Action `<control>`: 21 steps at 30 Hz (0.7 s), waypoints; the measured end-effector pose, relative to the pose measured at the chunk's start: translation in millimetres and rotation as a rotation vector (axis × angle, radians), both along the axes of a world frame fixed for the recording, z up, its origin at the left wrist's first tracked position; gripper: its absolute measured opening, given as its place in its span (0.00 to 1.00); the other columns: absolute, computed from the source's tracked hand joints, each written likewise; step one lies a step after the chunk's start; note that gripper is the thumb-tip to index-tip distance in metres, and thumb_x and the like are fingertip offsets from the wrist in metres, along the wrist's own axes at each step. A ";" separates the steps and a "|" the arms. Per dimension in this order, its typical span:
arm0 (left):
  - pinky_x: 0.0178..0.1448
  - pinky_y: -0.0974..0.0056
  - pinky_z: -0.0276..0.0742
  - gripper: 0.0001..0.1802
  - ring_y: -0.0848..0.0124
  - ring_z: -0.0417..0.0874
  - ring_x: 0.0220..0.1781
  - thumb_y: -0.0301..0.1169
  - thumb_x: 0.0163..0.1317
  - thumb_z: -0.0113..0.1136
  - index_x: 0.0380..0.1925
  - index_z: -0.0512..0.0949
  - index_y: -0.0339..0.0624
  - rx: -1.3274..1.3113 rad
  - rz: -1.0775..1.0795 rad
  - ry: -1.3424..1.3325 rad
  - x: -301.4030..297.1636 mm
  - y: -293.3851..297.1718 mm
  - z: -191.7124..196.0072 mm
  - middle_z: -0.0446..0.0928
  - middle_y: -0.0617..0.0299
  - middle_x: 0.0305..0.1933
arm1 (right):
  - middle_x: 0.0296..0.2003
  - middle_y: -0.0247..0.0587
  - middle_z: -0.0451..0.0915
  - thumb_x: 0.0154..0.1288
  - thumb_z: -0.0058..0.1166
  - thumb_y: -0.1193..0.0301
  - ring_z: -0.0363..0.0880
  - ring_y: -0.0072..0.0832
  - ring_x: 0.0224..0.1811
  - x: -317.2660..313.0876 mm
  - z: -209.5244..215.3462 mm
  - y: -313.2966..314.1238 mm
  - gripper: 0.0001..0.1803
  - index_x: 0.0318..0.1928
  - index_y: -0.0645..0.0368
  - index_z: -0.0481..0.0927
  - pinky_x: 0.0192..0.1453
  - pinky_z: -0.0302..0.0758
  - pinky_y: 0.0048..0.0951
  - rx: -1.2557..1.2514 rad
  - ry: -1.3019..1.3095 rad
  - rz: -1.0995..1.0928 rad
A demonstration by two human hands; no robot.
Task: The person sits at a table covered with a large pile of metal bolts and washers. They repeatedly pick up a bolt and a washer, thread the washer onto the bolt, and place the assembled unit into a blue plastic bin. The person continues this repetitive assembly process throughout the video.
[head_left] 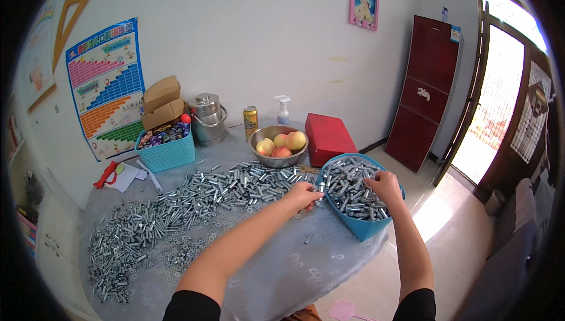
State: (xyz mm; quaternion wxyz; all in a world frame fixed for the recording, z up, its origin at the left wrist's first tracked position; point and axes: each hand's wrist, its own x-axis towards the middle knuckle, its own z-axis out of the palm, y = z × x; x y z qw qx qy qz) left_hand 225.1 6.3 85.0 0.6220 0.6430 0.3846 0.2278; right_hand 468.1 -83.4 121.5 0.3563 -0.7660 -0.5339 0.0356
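Observation:
A blue plastic basket (pixel 360 230) at the right edge of the table is filled with short silver metal sleeves (pixel 352 187). My right hand (pixel 385 185) reaches over its far right side, fingertips bent together among the sleeves. What they pinch, if anything, is hidden. Just left of the basket's rim, my left hand (pixel 302 196) is closed around small silver metal sleeves, whose ends show at the fingertips. A long heap of silver bolts and sleeves (pixel 194 197) spreads across the table to the left. One loose sleeve (pixel 309 238) lies in front of the basket.
Small washers (pixel 188 253) are scattered before the heap. Behind stand a metal bowl (pixel 259 150) of peaches, a yellow can (pixel 251 122), a spray bottle (pixel 283 111), a red box (pixel 329 138), a lidded steel pot (pixel 208 121) and a turquoise basket (pixel 168 157). Red-handled scissors (pixel 106 175) lie far left.

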 end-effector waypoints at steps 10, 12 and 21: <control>0.42 0.71 0.75 0.21 0.75 0.75 0.43 0.24 0.58 0.54 0.52 0.66 0.34 0.031 -0.079 -0.373 91.6 47.3 -16.1 0.70 0.57 0.49 | 0.42 0.52 0.77 0.49 0.59 0.63 0.78 0.38 0.41 31.9 -21.5 1.7 0.23 0.44 0.64 0.77 0.45 0.73 0.31 0.182 0.150 0.034; 0.45 0.70 0.74 0.23 0.73 0.74 0.46 0.23 0.58 0.52 0.56 0.64 0.38 0.171 -0.053 -0.352 77.9 47.7 -20.8 0.69 0.58 0.53 | 0.48 0.54 0.74 0.50 0.58 0.64 0.75 0.39 0.47 28.4 -25.9 -3.5 0.24 0.46 0.63 0.76 0.49 0.71 0.31 0.235 0.061 0.101; 0.38 0.68 0.77 0.20 0.70 0.79 0.39 0.25 0.60 0.50 0.53 0.67 0.35 0.232 0.169 -0.055 -76.2 0.6 -9.6 0.72 0.56 0.49 | 0.59 0.45 0.63 0.57 0.47 0.48 0.56 0.44 0.64 -14.9 -43.2 13.5 0.32 0.60 0.45 0.64 0.60 0.47 0.64 0.004 -0.436 0.161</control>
